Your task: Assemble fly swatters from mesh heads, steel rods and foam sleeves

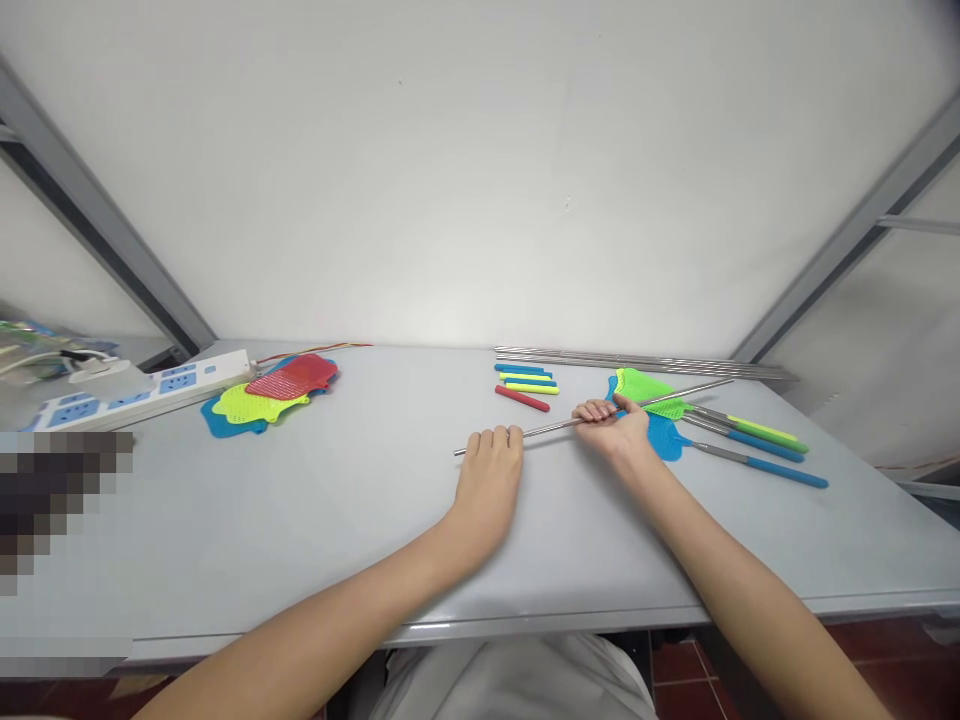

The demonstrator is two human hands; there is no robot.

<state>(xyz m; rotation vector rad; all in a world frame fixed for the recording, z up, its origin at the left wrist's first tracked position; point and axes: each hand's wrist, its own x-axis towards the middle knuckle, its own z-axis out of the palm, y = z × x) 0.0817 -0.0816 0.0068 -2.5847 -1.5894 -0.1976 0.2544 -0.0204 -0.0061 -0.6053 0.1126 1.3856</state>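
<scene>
A thin metal rod (pixel 551 428) runs slantwise above the grey table, held in both hands. My left hand (pixel 491 468) is closed round it near its left end, knuckles up. My right hand (pixel 619 428) is turned palm up, its fingers curled over the rod's middle. Just beyond and right of that hand lie several fly swatters with blue (pixel 665 437) and green (pixel 651 392) mesh heads, metal shafts and coloured grips (pixel 787 472). Behind the rod are several loose grip tubes in blue, yellow and red (pixel 523 398).
Along the wall lies a bundle of metal rods (pixel 645 361). Loose swatter heads in red (pixel 296 377), yellow (pixel 255 405) and blue (pixel 232 425) overlap at the left. A white power strip (pixel 165 385) with a plugged-in adapter stands beside them. Grey frame posts (pixel 847 235) flank the table (pixel 337 520).
</scene>
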